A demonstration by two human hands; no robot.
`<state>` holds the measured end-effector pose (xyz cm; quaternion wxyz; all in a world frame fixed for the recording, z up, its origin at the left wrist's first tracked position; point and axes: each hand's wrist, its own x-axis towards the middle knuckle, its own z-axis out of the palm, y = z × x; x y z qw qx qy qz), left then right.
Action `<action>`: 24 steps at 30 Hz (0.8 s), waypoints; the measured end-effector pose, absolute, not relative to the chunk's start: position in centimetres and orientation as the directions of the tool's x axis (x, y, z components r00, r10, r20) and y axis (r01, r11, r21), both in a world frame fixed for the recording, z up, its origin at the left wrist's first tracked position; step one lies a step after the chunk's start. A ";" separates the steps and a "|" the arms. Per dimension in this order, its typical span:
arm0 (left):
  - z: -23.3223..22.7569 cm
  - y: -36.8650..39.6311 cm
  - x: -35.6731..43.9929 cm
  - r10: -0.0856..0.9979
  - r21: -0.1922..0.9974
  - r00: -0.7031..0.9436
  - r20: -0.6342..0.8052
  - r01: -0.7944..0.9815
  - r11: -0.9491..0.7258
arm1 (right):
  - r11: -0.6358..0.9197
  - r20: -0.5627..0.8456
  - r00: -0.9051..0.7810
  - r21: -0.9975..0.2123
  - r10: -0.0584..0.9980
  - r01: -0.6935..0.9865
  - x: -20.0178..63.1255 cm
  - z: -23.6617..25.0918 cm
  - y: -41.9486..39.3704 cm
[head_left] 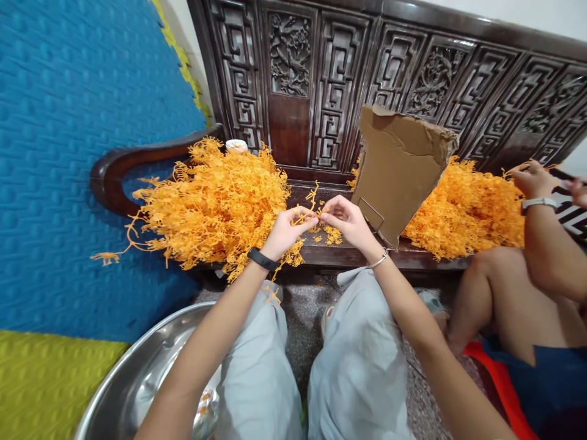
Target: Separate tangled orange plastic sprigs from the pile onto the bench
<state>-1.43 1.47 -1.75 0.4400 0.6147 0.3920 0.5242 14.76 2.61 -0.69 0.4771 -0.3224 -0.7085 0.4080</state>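
Note:
My left hand (pixel 290 231), with a black band on its wrist, is closed in a pinch on an orange branched plastic strand (pixel 313 194). Its fingertips almost meet those of my right hand (pixel 347 223), which pinches the same strand; a thin bracelet is on that wrist. Part of the strand sticks up above the fingers. Small orange bits (pixel 334 236) lie on the dark wooden bench (pixel 302 260) beneath my hands. A big heap of tangled orange strands (pixel 220 205) rises beside my left hand, some hanging over the bench edge.
A bent cardboard sheet (pixel 398 171) stands right of my hands, near a thin wire frame (pixel 370 214). Behind it lies a second orange heap (pixel 468 211), where a co-worker's hand (pixel 535 180) holds a strand. A metal basin (pixel 123 379) stands at lower left, by blue mats (pixel 82 153).

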 end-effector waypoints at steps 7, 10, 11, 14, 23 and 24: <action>-1.9 2.0 -1.8 0.907 0.906 0.169 0.386 0.119 -0.407 | 0.463 0.402 -0.351 -0.880 0.846 0.106 14.7 -1.2 3.2; -1.8 1.9 -1.9 0.896 0.896 0.217 0.387 0.141 -0.421 | 0.380 0.336 -0.365 -0.924 0.868 0.052 14.9 -1.3 3.5; -1.8 1.9 -1.9 0.894 0.896 0.227 0.385 0.141 -0.422 | 0.350 0.309 -0.377 -0.936 0.873 0.041 15.0 -1.3 3.6; -2.0 1.9 -1.9 0.887 0.890 0.223 0.405 0.124 -0.438 | 0.313 0.258 -0.415 -0.947 0.873 0.069 15.2 -1.3 3.6; -2.1 1.8 -1.3 0.894 0.889 0.135 0.428 0.118 -0.443 | 0.373 0.306 -0.350 -0.917 0.886 0.143 15.2 -0.8 3.2; -2.1 1.7 -1.2 0.895 0.890 0.133 0.425 0.118 -0.440 | 0.369 0.302 -0.344 -0.918 0.889 0.145 15.2 -0.8 3.3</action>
